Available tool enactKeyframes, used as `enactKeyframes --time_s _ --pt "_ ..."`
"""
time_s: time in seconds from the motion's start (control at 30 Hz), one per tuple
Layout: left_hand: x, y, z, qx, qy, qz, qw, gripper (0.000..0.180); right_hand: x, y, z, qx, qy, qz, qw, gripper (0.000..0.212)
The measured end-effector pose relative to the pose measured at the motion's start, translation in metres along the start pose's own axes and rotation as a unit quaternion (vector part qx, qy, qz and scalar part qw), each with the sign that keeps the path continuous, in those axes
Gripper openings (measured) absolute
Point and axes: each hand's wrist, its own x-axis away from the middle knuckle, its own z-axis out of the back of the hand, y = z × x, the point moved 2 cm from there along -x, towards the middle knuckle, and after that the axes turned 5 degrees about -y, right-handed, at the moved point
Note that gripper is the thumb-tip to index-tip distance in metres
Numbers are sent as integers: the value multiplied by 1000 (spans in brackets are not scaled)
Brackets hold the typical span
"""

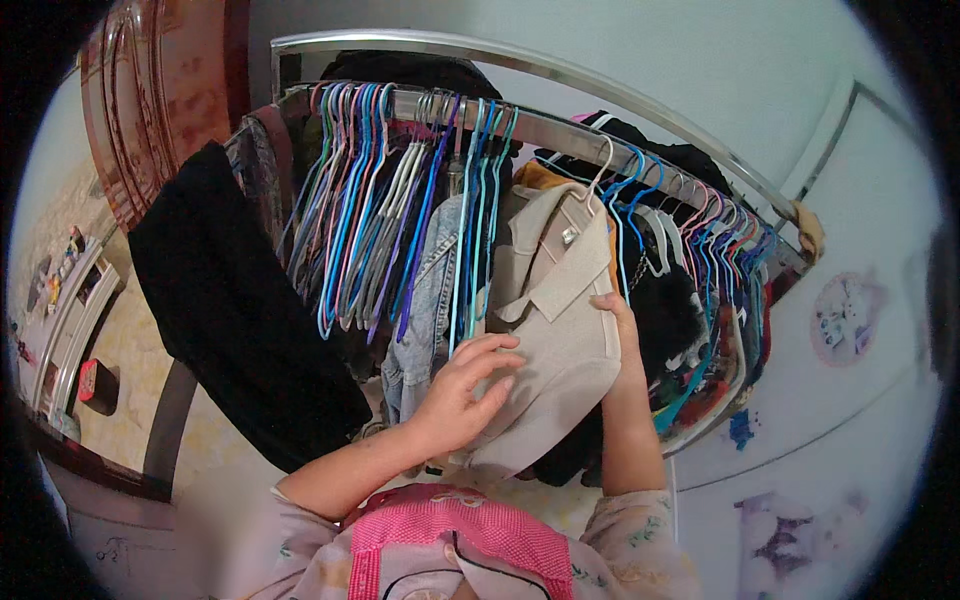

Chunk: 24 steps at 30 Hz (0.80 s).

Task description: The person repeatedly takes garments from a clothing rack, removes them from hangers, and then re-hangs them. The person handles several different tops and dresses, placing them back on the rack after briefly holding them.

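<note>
A beige collared jacket hangs from a pale hanger on the metal clothes rack. My right hand grips its right front edge, thumb on top of the cloth and the other fingers hidden behind it. Against the jacket's left side lies my left hand, its fingers apart and holding nothing. Just left of that hand are turquoise hangers and a light blue denim garment. A white label shows inside the jacket's collar.
Many bare hangers crowd the rack's left half. Black cloth drapes over its left end. More clothes on coloured hangers fill the right, beside a white door. A wooden door and a red-and-black box are at the far left.
</note>
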Motion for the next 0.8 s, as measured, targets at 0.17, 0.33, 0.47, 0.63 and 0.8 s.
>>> enactKeyframes --time_s 0.17,0.33,0.47,0.63,0.8 --pt "2 -5 5 -36 32 -6 999 22 -7 -9 15 131 -7 47 990 61" --pt "12 -3 15 -27 73 13 997 19 26 -33 -24 642 153 399 636 43" --pt "17 -5 20 -9 98 31 995 17 40 -23 -77 524 33 491 695 35" --pt "17 -3 21 2 109 32 994 17 -22 22 -87 263 -30 267 927 40" --pt "18 1 20 -71 100 34 992 19 -88 52 -72 221 -47 179 958 43"
